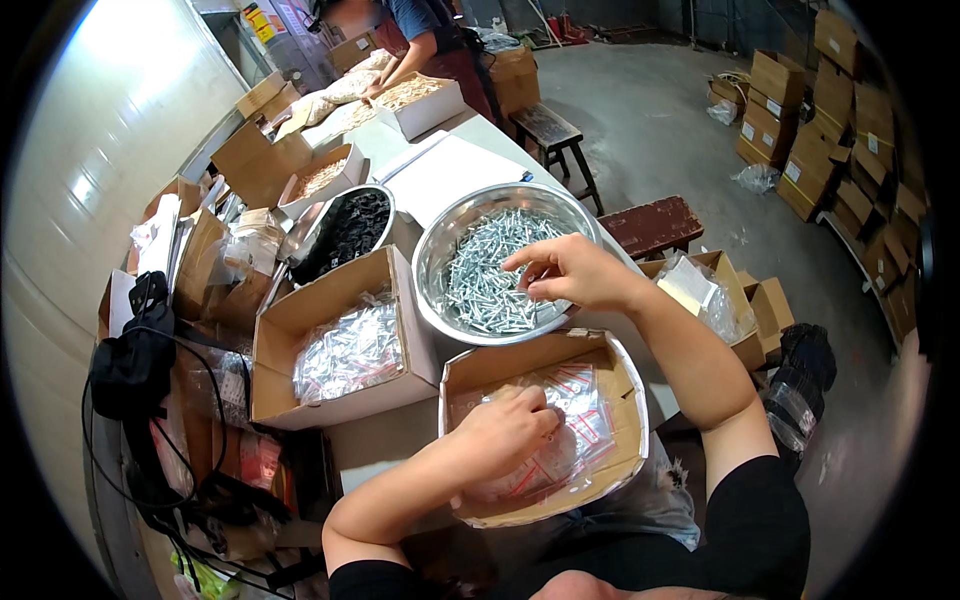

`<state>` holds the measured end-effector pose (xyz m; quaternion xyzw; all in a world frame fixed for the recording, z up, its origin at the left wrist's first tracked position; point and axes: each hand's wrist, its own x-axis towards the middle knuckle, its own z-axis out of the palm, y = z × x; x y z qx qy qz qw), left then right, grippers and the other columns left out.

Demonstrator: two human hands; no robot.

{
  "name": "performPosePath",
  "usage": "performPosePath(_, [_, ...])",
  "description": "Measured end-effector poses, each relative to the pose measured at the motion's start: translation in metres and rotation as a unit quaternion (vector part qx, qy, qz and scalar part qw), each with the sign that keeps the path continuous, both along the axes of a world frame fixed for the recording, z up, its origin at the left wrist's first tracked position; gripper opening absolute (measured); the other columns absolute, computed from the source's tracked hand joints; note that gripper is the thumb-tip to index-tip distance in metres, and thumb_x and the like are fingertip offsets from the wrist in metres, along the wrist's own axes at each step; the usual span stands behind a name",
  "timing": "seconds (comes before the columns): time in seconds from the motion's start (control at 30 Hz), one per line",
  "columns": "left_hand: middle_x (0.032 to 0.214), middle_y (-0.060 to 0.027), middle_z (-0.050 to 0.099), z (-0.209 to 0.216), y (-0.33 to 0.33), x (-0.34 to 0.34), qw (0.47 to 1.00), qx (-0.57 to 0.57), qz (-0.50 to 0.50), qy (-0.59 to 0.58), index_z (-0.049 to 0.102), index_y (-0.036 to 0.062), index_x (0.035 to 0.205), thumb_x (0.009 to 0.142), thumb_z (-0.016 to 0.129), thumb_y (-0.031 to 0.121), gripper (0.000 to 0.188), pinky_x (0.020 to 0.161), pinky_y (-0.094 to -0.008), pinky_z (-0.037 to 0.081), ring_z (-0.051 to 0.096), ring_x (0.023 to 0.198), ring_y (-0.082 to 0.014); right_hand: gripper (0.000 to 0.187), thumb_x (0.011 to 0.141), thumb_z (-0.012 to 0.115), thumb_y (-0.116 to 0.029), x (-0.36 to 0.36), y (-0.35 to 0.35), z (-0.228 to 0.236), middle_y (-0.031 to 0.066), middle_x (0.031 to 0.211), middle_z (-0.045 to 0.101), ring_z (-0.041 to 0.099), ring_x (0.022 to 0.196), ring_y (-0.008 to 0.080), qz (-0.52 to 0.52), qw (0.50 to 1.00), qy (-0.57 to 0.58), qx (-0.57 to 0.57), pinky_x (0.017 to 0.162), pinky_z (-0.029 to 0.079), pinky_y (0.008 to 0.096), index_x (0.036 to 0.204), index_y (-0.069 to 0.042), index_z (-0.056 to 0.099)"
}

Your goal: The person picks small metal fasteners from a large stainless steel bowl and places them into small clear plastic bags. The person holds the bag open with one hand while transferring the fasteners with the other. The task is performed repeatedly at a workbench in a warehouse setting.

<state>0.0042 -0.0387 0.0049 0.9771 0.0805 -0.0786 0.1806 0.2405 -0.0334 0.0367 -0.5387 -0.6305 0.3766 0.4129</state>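
Observation:
Over a round metal bowl full of silvery screws hovers my right hand. Its fingers are bent, with the index finger and thumb apart; no screw is plainly visible between them. My left hand is inside an open cardboard box of small clear plastic bags with red stripes. Its fingers are curled closed against the bags, and what they pinch is hidden. Left of the bowl, a larger carton holds many clear bags with shiny pieces inside.
Behind the carton sits a bowl of black parts. Farther along the table are boxes of tan pieces, where another person works. Wooden stools, an open carton and stacked cartons stand to the right. Black cables hang at left.

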Motion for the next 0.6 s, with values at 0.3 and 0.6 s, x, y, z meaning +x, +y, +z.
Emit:
performPosePath(0.3, [0.089,-0.0142,0.064,0.009,-0.005,0.011,0.999,-0.045,0.01,0.009,0.06,0.0055,0.094,0.086,0.062,0.019,0.016,0.075,-0.045,0.051,0.064,0.086,-0.0343,0.027,0.08,0.064,0.004,0.014,0.012,-0.015,0.0087,0.091,0.07,0.065,0.081,0.011,0.032,0.998,0.044,0.021,0.076,0.053,0.025,0.107,0.004,0.067])
performPosePath(0.6, [0.079,-0.0115,0.065,0.015,0.011,0.0,0.934,-0.216,0.142,-0.249,0.07,0.0049,0.095,0.081,0.072,0.008,0.014,0.063,-0.0314,0.051,0.064,0.07,-0.0241,0.019,0.081,0.067,0.0,0.014,0.011,-0.015,0.0094,0.087,0.07,0.066,0.078,0.0121,0.01,0.997,0.075,0.001,0.072,0.053,0.0246,0.1,0.005,0.068])
